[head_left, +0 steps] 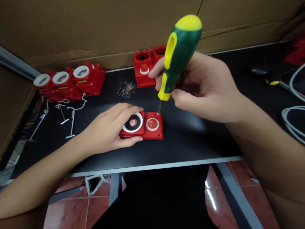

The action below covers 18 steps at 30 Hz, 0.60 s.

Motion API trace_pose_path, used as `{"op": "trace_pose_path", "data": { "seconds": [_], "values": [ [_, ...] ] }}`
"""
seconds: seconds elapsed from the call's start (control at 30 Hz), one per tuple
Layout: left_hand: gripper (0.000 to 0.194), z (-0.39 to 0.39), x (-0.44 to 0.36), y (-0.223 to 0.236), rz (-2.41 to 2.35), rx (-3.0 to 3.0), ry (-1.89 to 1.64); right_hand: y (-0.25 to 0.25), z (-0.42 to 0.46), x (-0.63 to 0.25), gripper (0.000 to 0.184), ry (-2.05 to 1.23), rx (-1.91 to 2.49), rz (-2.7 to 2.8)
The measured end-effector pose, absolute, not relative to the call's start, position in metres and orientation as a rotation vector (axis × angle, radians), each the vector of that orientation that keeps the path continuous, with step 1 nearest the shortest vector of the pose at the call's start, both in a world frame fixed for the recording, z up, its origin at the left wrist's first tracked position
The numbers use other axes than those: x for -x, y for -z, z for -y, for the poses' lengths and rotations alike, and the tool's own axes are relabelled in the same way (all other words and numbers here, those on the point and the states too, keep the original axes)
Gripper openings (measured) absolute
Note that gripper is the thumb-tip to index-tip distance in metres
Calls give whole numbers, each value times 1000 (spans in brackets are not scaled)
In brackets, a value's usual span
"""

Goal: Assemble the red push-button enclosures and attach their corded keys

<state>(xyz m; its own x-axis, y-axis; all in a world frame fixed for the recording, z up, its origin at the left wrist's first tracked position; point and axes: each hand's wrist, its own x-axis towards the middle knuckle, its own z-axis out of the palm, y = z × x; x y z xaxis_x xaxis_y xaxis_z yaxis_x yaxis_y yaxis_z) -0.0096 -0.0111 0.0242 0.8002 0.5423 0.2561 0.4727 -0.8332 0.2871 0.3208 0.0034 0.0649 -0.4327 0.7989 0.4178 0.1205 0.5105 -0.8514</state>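
Note:
A red alarm unit [155, 133] lies flat on the black table, with a white-ringed black round part on its left and a red domed lamp [152, 123] on its right. My left hand [116, 124] is wrapped over the unit's left end, fingers along the far side and thumb along the near side. In my right hand [202, 86] is a green and yellow screwdriver [183, 47], pointing down. Its tip meets a small screw [158, 113] at the unit's far right corner.
Several red units with white rings [81, 72] stand at the back left, cords with metal hammers [72, 127] hanging from them. Two more red units [145, 78] are at the back, beside scattered small bits [126, 88]. White cable [294, 111] and a yellow-tipped tool [274, 83] lie right.

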Motion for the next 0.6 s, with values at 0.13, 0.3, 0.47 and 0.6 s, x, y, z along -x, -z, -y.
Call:
{"op": "trace_pose_path", "data": {
  "seconds": [0.13, 0.3, 0.47, 0.6],
  "values": [
    [70, 12, 9, -26, -790, -2775, -491, -66, -2, -321, 32, -921, 785, 1923],
    [69, 12, 10, -27, -784, -2789, -491, -64, -2, -324, 35, -854, 823, 1961],
    [70, 12, 10, -25, -797, -2790, -480, -65, -1, -325, 37, -859, 803, 1989],
    [71, 12, 9, -26, -817, -2771, -453, -66, -4, -325, 27, -851, 764, 2042]
  ]
}}
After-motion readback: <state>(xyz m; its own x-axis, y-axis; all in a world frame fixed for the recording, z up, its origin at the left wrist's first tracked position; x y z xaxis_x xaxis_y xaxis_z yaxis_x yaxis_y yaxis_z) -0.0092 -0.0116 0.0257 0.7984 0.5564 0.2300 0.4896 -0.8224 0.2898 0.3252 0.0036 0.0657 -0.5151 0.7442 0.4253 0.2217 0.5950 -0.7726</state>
